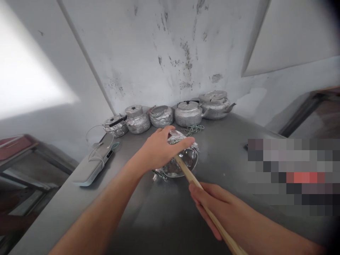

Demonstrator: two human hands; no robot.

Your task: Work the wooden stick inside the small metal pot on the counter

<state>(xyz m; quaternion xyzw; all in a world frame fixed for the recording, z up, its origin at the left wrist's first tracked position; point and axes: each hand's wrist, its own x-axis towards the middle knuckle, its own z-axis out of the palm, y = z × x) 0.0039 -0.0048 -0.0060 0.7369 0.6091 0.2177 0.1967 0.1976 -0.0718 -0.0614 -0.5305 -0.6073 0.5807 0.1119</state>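
Observation:
A foil-wrapped metal pot (191,160) sits in the middle of the table, its round open mouth turned up toward me. Patterned cord runs around its foil-covered sides. My left hand (162,147) clasps the far left side of this pot, with thumb stretched over the foil and the other fingers partly hidden behind it. In my right hand (212,205) is a long wooden stick (187,172), gripped along its middle. The stick's far end reaches the pot's mouth below my left hand; its tip is hidden there.
Several dented metal kettles (188,115) line the wall at the table's (223,152) back edge. Behind the pot lies a bundle of patterned cord (192,130). A pale elongated case (92,166) with a white cable rests at left. A pixelated patch covers the right side.

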